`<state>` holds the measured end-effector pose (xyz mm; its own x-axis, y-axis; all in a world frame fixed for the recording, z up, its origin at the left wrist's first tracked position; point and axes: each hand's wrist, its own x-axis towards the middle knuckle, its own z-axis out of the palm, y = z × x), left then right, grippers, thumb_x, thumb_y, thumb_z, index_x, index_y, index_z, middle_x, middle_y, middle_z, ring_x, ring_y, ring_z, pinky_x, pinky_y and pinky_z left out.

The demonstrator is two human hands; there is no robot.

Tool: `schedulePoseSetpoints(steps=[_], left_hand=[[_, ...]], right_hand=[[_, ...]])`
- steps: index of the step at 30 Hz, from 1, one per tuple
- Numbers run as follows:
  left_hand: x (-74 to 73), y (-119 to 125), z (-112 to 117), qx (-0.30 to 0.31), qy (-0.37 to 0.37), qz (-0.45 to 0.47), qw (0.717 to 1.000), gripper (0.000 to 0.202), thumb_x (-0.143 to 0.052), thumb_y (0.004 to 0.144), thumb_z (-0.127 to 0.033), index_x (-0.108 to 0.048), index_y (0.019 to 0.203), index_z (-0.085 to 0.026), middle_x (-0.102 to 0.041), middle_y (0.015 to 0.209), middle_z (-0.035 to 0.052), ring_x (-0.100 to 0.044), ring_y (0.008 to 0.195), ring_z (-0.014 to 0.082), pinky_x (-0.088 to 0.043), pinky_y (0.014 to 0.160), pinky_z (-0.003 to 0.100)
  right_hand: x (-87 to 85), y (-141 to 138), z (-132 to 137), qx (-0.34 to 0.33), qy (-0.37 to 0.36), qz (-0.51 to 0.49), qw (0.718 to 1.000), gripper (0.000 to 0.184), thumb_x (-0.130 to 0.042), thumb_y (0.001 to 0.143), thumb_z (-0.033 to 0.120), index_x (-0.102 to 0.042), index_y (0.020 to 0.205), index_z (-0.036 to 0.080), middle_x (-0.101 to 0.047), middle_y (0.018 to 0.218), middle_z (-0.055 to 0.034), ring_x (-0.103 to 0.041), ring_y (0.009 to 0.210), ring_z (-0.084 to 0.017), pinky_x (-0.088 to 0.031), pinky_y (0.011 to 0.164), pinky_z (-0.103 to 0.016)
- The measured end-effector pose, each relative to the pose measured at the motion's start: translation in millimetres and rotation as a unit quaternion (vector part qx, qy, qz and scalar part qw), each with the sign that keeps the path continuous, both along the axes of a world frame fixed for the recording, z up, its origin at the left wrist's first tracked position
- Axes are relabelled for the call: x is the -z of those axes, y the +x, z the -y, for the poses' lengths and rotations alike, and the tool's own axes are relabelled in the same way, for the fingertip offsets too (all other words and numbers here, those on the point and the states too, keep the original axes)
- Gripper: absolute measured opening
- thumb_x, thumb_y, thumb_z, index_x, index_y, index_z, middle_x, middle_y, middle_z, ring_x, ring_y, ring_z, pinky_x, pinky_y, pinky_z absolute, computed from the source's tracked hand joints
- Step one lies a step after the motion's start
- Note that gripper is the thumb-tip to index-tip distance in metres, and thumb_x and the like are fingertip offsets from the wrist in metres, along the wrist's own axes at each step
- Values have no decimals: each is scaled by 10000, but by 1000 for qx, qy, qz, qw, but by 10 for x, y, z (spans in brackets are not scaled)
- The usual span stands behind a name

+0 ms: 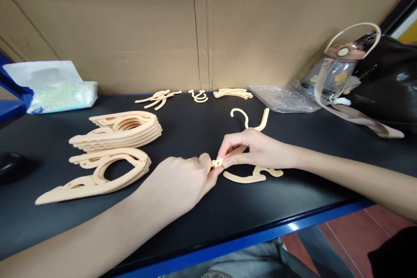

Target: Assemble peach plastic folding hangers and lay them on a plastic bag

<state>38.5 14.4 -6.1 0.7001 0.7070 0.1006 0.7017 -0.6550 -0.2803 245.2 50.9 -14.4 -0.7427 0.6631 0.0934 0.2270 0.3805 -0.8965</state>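
My left hand [184, 178] and my right hand [252, 145] meet over the middle of the table, both closed. Between them is a beige plastic hanger piece [217, 163] with a small hole near its end. My right fingers pinch its arm, and my left thumb and fingers grip the end, mostly hidden by the hand. Just beyond my right hand lies a hook piece [241, 113] beside an angled arm piece [265, 118]. Nearer to me, partly under my right wrist, rests another curved hanger piece [246, 178].
Two stacks of folded beige hangers [140, 132] lie on the left of the black table [192, 234]. Along the back are loose curved pieces [159, 99], small hooks [199, 96], straight pieces [233, 93] and a clear plastic bag [283, 97]. A tissue pack [61, 95] and a strapped bottle [332, 74] flank them.
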Motion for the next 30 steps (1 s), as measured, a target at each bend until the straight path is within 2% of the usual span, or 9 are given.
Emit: schedulePoseSetpoints(steps=[4, 8, 14, 20, 30], left_hand=[[71, -20, -16, 38, 54, 35, 997, 317, -436, 926, -266, -536, 641, -168, -534, 401, 5, -531, 293, 233, -68, 356, 277], [101, -27, -8, 65, 86, 64, 992, 294, -477, 895, -240, -526, 617, -159, -518, 392, -2, -508, 272, 213, -93, 350, 262], [127, -24, 10, 87, 101, 74, 988, 270, -495, 877, -209, -519, 614, -152, -502, 408, -16, -518, 288, 189, -137, 341, 258], [142, -13, -4, 91, 98, 69, 989, 262, -498, 871, -195, -506, 611, -161, -498, 422, -21, -528, 304, 183, -169, 331, 266], [154, -13, 6, 102, 93, 71, 988, 309, -382, 916, -167, -507, 634, -168, -508, 431, -16, -539, 315, 190, -206, 324, 281]], right_hand=[[-6, -1, -7, -5, -6, 14, 1000, 194, -640, 853, 314, -629, 917, 132, -702, 898, -39, -675, 864, -159, -529, 769, -281], [-21, -7, -19, -7, -8, 25, 1000, 179, -641, 853, 304, -635, 906, 133, -703, 897, -41, -673, 862, -157, -525, 761, -272], [-28, -3, -21, -9, 0, 29, 1000, 169, -644, 853, 291, -647, 897, 128, -704, 872, -36, -664, 810, -138, -511, 697, -239], [-33, -5, -25, -18, 1, 24, 1000, 162, -648, 851, 284, -650, 886, 125, -704, 867, -31, -662, 811, -123, -510, 701, -219], [-6, -11, -51, -15, -18, 26, 999, 143, -676, 821, 260, -649, 849, 123, -695, 829, -23, -663, 770, -122, -517, 681, -221]])
